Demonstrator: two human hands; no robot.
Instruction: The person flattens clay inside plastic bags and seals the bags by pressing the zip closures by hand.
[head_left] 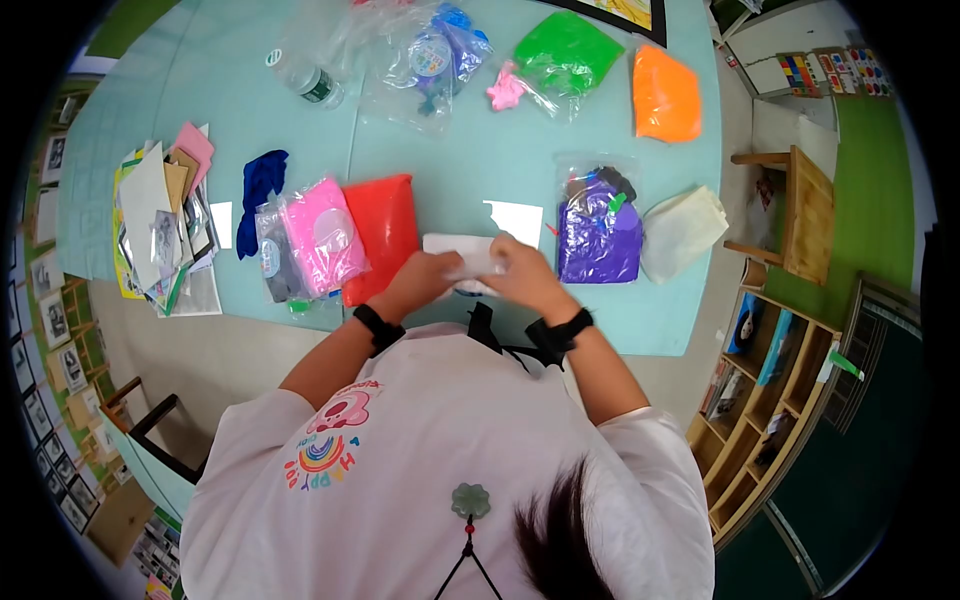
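Both hands meet at the table's near edge around a white piece (468, 246) that looks like paper or a small pad. My left hand (425, 277) grips its left side, fingers bent over it. On the right side my right hand (525, 275) pinches it with thumb and fingers. Part of the piece is hidden under the fingers. A white paper with a torn-looking edge (519, 225) lies just beyond my right hand. To the left of my left hand are a red packet (385, 235) and a pink packet (325, 240).
A purple bag (600, 240) and a pale packet (683, 232) lie right. Farther back are a green bag (568, 55), an orange packet (667, 95), a bottle (307, 80) and clear bags (425, 70). A paper stack (155, 230) and dark blue clay (262, 195) lie left.
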